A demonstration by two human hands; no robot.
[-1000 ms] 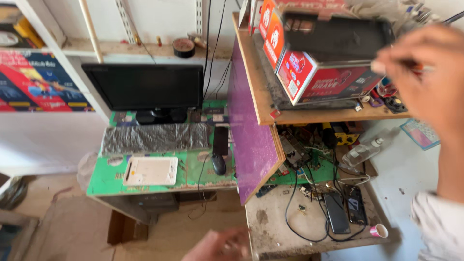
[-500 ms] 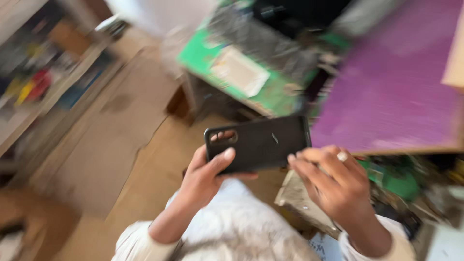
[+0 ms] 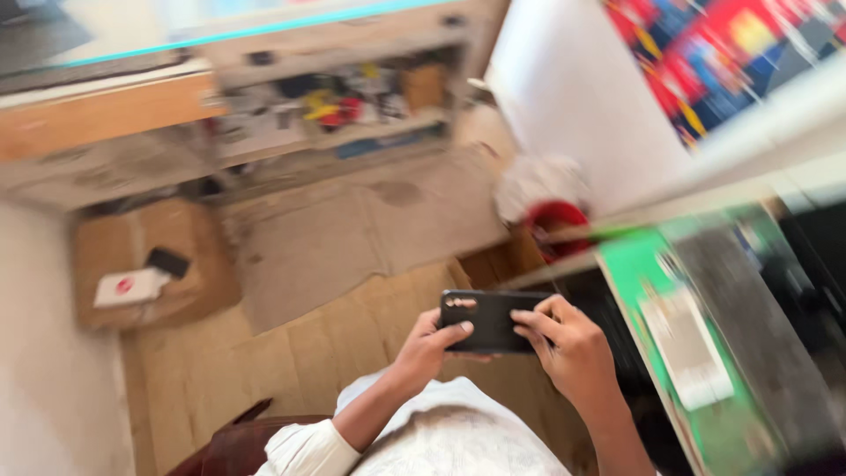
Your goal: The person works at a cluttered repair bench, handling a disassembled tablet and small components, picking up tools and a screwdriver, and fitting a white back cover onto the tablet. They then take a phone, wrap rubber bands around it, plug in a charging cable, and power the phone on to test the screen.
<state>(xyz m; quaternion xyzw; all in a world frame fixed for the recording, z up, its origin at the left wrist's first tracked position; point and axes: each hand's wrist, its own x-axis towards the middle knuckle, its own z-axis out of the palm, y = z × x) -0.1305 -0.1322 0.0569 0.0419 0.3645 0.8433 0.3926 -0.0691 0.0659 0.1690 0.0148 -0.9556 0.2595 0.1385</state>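
Black phone (image 3: 490,320) now back-up over lap, gripped by left hand (image 3: 429,348) and right hand (image 3: 573,353), fingers curled (view swung since, desk (image 3: 648,264) now at right).

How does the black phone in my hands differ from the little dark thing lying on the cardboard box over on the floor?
The black phone is held off the floor between the left hand and right hand; the small dark object lies untouched on the cardboard box. The phone shows its back, with a camera strip at one end; the dark object is too blurred for detail. It also appears smaller. Both are dark, flat and roughly rectangular.
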